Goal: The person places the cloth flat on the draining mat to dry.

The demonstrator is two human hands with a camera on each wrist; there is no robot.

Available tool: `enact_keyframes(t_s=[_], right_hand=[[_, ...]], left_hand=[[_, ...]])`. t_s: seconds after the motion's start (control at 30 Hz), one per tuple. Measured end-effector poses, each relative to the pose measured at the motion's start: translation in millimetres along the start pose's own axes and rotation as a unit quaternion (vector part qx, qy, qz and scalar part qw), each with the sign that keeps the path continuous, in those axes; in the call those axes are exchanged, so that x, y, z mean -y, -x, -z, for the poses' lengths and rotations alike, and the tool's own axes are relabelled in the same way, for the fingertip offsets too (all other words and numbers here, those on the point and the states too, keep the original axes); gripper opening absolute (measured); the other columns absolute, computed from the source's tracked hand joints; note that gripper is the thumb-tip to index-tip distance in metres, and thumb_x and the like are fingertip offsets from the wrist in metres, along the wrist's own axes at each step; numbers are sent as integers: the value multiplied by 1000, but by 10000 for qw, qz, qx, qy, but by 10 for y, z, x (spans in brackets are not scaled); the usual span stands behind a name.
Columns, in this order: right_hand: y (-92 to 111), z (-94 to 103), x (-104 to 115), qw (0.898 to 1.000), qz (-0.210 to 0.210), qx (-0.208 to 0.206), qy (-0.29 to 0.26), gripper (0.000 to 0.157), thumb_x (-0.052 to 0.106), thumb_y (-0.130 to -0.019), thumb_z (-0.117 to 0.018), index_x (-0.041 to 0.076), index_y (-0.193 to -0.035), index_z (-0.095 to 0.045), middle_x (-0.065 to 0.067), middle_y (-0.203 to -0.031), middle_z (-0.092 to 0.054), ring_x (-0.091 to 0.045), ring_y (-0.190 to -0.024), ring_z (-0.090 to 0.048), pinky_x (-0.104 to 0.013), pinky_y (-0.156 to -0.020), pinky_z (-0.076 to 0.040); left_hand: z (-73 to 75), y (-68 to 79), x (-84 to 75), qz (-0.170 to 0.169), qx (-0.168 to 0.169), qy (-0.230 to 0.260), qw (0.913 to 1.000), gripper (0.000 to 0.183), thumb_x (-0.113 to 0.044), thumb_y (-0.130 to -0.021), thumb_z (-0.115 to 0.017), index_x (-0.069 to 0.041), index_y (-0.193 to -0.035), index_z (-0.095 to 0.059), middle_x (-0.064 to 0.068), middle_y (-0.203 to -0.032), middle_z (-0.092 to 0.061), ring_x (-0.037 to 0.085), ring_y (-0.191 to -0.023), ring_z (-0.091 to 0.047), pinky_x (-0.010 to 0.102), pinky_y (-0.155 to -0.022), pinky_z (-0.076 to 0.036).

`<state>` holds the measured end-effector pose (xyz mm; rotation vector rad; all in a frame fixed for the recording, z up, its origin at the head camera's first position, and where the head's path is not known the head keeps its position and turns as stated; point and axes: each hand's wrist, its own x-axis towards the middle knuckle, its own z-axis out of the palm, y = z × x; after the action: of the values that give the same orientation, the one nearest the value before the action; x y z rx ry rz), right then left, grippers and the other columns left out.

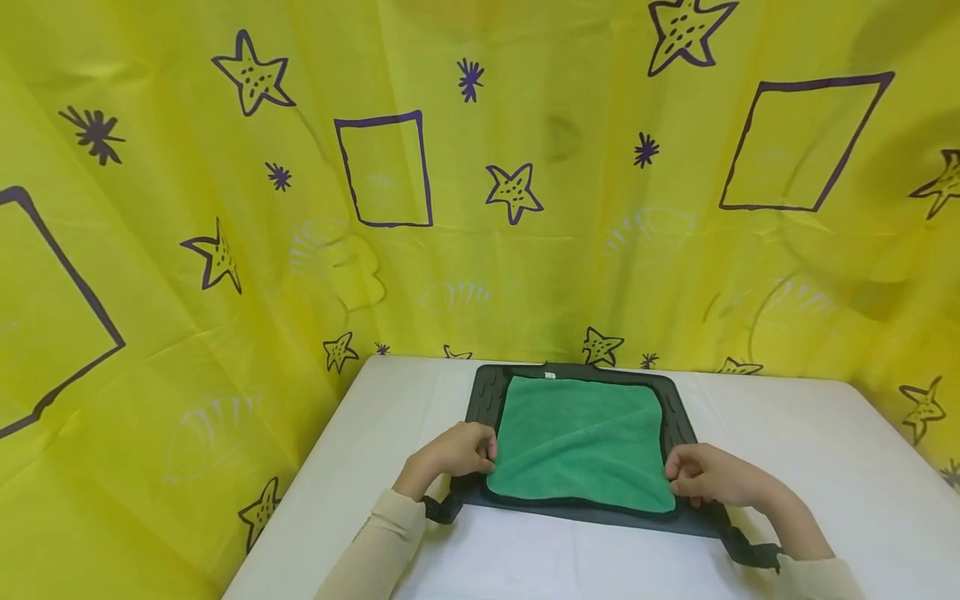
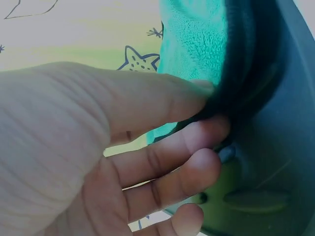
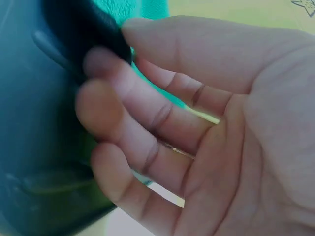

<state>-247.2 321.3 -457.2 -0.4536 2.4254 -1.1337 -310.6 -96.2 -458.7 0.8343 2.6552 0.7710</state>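
A green cloth (image 1: 581, 442) with a dark border is spread over a dark tray (image 1: 489, 398), covering most of its middle. My left hand (image 1: 459, 450) pinches the cloth's left edge near its front corner. In the left wrist view, the thumb and a finger of that hand (image 2: 142, 118) meet on the dark border, the other fingers loosely bent. On the opposite side, my right hand (image 1: 716, 477) pinches the right edge near the front. The right wrist view shows the thumb of this hand (image 3: 197, 108) against the dark border. The tray surface under the cloth is hidden.
The tray lies on a white table (image 1: 787, 450), near its far edge. A yellow curtain (image 1: 555, 275) with printed stars and frames hangs behind the table and along its left side. Black bands (image 1: 750, 552) sit at both wrists.
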Motion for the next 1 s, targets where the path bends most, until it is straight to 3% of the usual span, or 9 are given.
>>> enact_keyframes(t_s=[0.17, 0.33, 0.47, 0.67, 0.73, 0.83, 0.9, 1.0], right_hand=[[21, 90, -16, 9961, -228, -811, 272, 24, 25, -95, -59, 3, -103, -58, -9, -85, -59, -19, -71, -55, -29, -60, -46], [28, 162, 0, 9862, -514, -1563, 186, 37, 29, -97, -56, -2, -117, -56, -14, -105, -62, -22, -88, -58, -32, -72, -49], [-11, 233, -6, 9823, -464, -1814, -67, 42, 28, -99, -53, -7, -123, -51, -20, -114, -61, -23, -91, -59, -34, -76, -51], [-193, 409, -25, 9771, -557, -2020, -373, 58, 41, -101, -46, -8, -131, -45, -28, -124, -56, -25, -97, -61, -36, -84, -51], [-279, 464, -27, 9759, -634, -2066, -304, 60, 42, -101, -44, -9, -132, -43, -29, -127, -53, -29, -99, -60, -43, -87, -49], [-416, 520, -51, 9750, -893, -2022, -225, 58, 37, -101, -44, -11, -132, -43, -31, -129, -50, -33, -102, -58, -50, -90, -46], [-500, 533, -73, 9756, -1029, -1924, -232, 55, 32, -101, -43, -14, -132, -43, -33, -129, -48, -35, -102, -58, -51, -89, -45], [-605, 518, -102, 9759, -1086, -1869, -307, 51, 25, -101, -43, -16, -130, -46, -34, -128, -49, -34, -100, -59, -48, -88, -47]], left_hand=[[21, -34, 3, 96, -355, -42, 9993, 9, -21, -87, -69, -19, -87, -60, -7, -73, -58, 8, -64, -51, 23, -57, -44], [36, -122, 7, 220, -974, -14, 9950, 12, -22, -89, -67, -16, -97, -61, -5, -80, -60, 10, -70, -54, 25, -62, -46], [57, -265, 21, 455, -1461, -32, 9882, 13, -24, -89, -67, -15, -98, -63, -4, -83, -62, 11, -72, -56, 27, -63, -46], [110, -621, 45, 974, -1728, -281, 9797, 20, -31, -90, -65, -13, -98, -69, 1, -88, -68, 15, -74, -59, 32, -62, -47], [114, -745, 64, 1113, -1785, -239, 9773, 20, -32, -90, -65, -13, -92, -71, -1, -82, -66, 14, -68, -57, 30, -58, -44], [104, -907, 90, 1233, -1759, 98, 9766, 30, -32, -91, -64, -10, -70, -65, -2, -60, -52, 12, -52, -44, 26, -48, -35], [86, -995, 106, 1308, -1682, 295, 9766, 43, -32, -92, -63, -12, -55, -54, -4, -49, -37, 11, -45, -33, 25, -43, -27], [54, -1102, 107, 1409, -1645, 364, 9756, 53, -32, -92, -63, -15, -47, -40, -5, -45, -24, 10, -42, -24, 24, -41, -22]])
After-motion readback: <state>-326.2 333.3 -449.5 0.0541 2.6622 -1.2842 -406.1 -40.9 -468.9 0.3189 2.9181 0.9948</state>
